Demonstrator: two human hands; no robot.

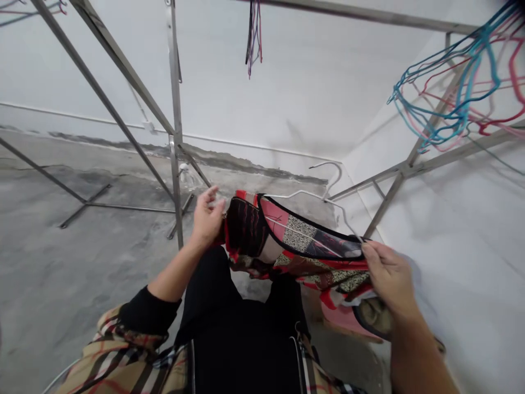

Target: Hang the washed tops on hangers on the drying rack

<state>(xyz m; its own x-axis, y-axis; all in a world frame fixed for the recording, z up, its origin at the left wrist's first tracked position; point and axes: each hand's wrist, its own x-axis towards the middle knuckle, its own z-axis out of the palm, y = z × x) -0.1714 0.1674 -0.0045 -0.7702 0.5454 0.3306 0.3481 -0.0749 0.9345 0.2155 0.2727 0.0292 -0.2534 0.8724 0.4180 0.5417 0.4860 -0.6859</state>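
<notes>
Pinching patchwork garment (287,259) and hanger (326,200) with right hand (388,268); cannot tell whether gripping with left hand (208,216). Could lose garment off hanger at left, if poorly seated.

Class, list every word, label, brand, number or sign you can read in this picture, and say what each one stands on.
None: no readable text shows anywhere.
On the garment: the speckled patches and red squiggles are too small and blurred to tell whether any are letters.
On the white hanger, rack and wall: no lettering can be made out.
</notes>
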